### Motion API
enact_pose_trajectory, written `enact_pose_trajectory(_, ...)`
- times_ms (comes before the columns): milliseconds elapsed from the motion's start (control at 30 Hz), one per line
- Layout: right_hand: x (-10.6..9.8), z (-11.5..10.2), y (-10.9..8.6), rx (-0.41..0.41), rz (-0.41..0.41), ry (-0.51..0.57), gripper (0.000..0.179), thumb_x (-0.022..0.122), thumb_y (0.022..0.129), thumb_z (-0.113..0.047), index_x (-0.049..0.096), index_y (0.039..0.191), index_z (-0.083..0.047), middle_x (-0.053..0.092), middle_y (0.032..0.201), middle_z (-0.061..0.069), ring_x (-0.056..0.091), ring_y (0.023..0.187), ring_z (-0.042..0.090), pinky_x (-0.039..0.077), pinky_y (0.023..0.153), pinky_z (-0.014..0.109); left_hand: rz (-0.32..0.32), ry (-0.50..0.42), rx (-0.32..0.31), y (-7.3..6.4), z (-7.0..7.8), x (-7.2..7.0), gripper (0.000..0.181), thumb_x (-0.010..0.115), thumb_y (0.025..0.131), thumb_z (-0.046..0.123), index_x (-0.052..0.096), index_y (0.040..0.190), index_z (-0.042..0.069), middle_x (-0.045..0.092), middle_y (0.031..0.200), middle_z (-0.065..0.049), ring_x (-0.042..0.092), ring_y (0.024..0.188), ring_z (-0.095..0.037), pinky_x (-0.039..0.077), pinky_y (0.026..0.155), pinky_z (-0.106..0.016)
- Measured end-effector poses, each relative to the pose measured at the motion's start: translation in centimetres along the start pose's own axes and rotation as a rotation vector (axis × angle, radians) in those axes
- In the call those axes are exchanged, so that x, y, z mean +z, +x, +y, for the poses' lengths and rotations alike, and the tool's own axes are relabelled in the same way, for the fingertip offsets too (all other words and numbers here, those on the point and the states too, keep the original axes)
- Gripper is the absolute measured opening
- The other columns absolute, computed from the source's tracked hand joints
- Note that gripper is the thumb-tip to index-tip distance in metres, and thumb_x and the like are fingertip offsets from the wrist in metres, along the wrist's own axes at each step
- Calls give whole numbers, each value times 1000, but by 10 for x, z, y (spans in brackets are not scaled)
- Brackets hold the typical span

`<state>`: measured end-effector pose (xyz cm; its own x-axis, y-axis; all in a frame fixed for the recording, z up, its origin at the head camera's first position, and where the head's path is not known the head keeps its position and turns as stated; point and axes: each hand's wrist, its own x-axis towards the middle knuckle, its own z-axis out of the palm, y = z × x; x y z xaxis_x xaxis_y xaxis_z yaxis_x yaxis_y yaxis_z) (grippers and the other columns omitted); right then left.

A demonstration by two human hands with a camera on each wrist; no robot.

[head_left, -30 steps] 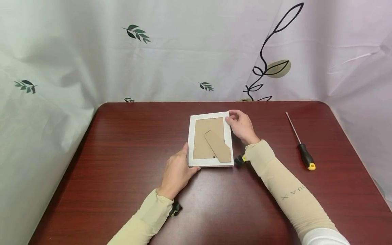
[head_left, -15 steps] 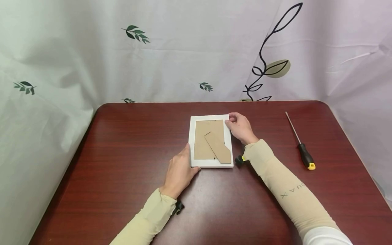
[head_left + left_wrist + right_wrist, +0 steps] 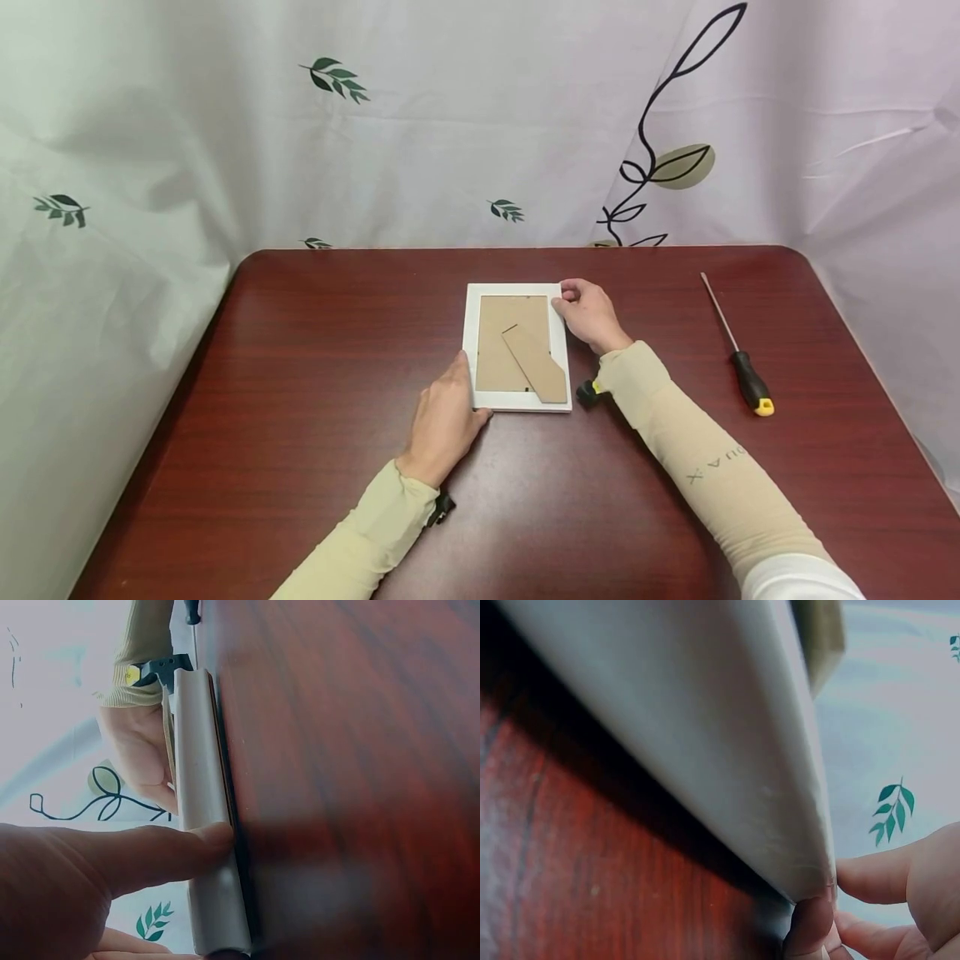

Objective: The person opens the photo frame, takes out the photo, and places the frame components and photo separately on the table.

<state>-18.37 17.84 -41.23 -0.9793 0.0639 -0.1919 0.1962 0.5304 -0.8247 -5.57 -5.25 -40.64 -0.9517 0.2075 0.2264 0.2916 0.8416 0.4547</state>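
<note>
A white picture frame (image 3: pixel 517 402) lies back side up on the table, its tan backing board and angled easel stand (image 3: pixel 536 362) facing upward. My left hand (image 3: pixel 442 425) holds the near left corner, thumb along the near edge and fingers against the left side. In the left wrist view the thumb (image 3: pixel 161 855) presses on the frame's white edge (image 3: pixel 202 757). At the far right corner, my right hand (image 3: pixel 592 315) pinches the frame between thumb and fingers. The right wrist view shows that grip (image 3: pixel 885 900) close up, with a fingertip under the corner.
A screwdriver (image 3: pixel 738 358) with a black and yellow handle lies on the dark red wooden table (image 3: pixel 315 358), right of the right hand. A white curtain (image 3: pixel 420 133) with leaf prints hangs behind the table's far edge and at both sides.
The frame's far edge has come down, so the frame now lies flatter. My right hand has lowered slightly with that corner. The left hand keeps its place at the near left corner.
</note>
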Motion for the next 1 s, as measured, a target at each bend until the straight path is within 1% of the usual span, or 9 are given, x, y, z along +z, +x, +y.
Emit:
enact_pose_trajectory(233, 1, 1, 1, 3, -20, 8, 44, 58, 100, -13, 52, 141, 3, 58, 124, 20, 56, 112, 31, 44, 99, 40, 0, 21, 9, -1, 1, -1, 83, 92, 69, 9, 48, 136, -15, 64, 124, -29, 71, 97, -39, 59, 78, -49)
enact_pose_trajectory(367, -2, 1, 0, 5, -48, 18, 48, 57, 100, -14, 49, 145, 1, 57, 128, 20, 55, 116, 32, 45, 99, 42, -16, 23, 2, 0, 1, -2, 84, 92, 69, 9, 47, 136, -16, 63, 127, -30, 69, 101, -39, 59, 80, -49)
enact_pose_trajectory(433, -5, 1, -2, 2, -56, 16, 52, 57, 100, -15, 45, 148, -1, 56, 130, 21, 55, 117, 33, 45, 99, 43, -30, 28, 0, 1, 2, -4, 86, 93, 69, 11, 47, 137, -17, 63, 127, -30, 69, 101, -39, 59, 80, -50)
enact_pose_trajectory(533, -12, 3, -6, -21, -53, -12, 57, 58, 100, -17, 41, 152, -3, 56, 132, 22, 56, 117, 34, 45, 99, 45, -64, 42, -10, 4, 2, -8, 93, 95, 67, 21, 47, 137, -17, 63, 127, -29, 69, 101, -40, 58, 80, -51)
enact_pose_trajectory(600, -19, 6, -10, -49, -44, -54, 58, 59, 100, -18, 40, 152, -3, 56, 133, 23, 57, 116, 34, 45, 98, 47, -94, 44, -18, 7, 1, -12, 100, 96, 65, 27, 46, 140, -16, 61, 131, -28, 68, 106, -40, 58, 83, -51)
enact_pose_trajectory(733, -37, 13, -19, -124, -26, -177, 55, 59, 100, -20, 42, 150, -1, 54, 136, 24, 55, 116, 36, 43, 99, 50, -160, 28, -10, 14, -4, -17, 111, 97, 62, 36, 41, 146, -11, 52, 144, -26, 58, 124, -40, 51, 99, -51)
enact_pose_trajectory(833, -53, 19, -29, -169, -18, -267, 54, 58, 100, -22, 44, 148, 0, 50, 138, 27, 48, 123, 40, 38, 104, 55, -218, 12, 17, 20, -11, -20, 117, 96, 63, 40, 35, 151, -8, 43, 151, -26, 47, 135, -41, 43, 108, -52)
enact_pose_trajectory(1000, -81, 33, -45, -215, -12, -355, 52, 59, 100, -22, 47, 144, 2, 44, 143, 32, 32, 135, 51, 29, 109, 62, -303, 26, 71, 34, -21, -23, 122, 92, 65, 52, 30, 154, -6, 31, 158, -26, 34, 145, -39, 33, 115, -52)
